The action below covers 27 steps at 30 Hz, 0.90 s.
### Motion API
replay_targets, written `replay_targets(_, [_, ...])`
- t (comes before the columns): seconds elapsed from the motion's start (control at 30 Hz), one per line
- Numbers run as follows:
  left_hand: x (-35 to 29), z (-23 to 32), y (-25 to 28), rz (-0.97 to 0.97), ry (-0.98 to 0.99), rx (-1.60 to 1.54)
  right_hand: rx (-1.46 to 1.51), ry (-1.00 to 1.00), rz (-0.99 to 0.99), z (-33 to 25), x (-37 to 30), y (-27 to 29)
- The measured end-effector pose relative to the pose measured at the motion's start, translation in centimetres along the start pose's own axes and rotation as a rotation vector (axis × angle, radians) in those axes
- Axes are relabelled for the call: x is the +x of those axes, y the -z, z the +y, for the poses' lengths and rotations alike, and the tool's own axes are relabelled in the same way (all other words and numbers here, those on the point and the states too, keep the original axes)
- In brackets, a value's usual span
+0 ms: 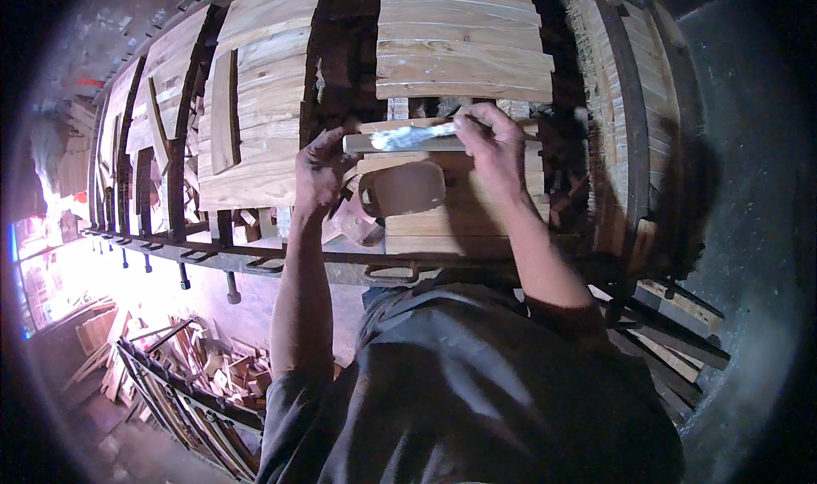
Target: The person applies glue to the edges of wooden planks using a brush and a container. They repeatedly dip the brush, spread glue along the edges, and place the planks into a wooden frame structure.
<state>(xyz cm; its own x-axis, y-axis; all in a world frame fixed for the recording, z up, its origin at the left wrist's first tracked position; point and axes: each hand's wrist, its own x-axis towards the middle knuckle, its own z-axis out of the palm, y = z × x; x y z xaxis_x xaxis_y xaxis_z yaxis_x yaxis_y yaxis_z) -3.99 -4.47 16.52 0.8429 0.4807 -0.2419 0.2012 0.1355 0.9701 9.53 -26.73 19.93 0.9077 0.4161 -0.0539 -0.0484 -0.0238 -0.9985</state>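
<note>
Thumb and fingers of my left hand (321, 171) are closed on the left end of a narrow wooden strip (489, 145), which lies crosswise in front of me. My right hand (495, 148) pinches a flat stick or brush (415, 134) thickly coated in white, glue-like paste. Its coated end points left and lies along the strip's edge; whether it is a brush cannot be made out under the coating. Just below the strip, a rounded square tub (404, 188) rests on pale wooden boards (485, 222).
Panels of edge-to-edge boards (464, 37) lie across a dark metal rack (332, 263), with gaps between. Loose strips lie on the left panel (264, 101). Bolts (232, 288) hang from the rack's front rail. Wood offcuts (238, 373) fill a frame at lower left.
</note>
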Motion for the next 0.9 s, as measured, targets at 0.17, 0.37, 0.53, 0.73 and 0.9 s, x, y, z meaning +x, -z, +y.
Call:
replay_targets(0.17, [-0.4,1.0,-0.7,0.017,-0.009,-0.031,-0.212,0.232,0.043,-0.6,0.1,-3.4])
replay_targets(0.37, [-0.3,0.5,-0.5,0.017,-0.022,-0.042,-0.241,0.193,0.088,1.0,-0.1,-2.4])
replay_targets(0.53, [-0.3,0.5,-0.5,0.019,-0.031,-0.005,-0.287,0.177,0.168,3.1,-0.3,0.7])
replay_targets(0.73, [0.2,-0.4,-0.1,0.012,-0.072,0.066,-0.305,0.084,0.255,5.7,-0.2,5.2])
replay_targets(0.9, [0.1,0.1,-0.4,0.067,-0.004,0.165,-0.347,-0.014,0.292,8.0,0.3,9.8])
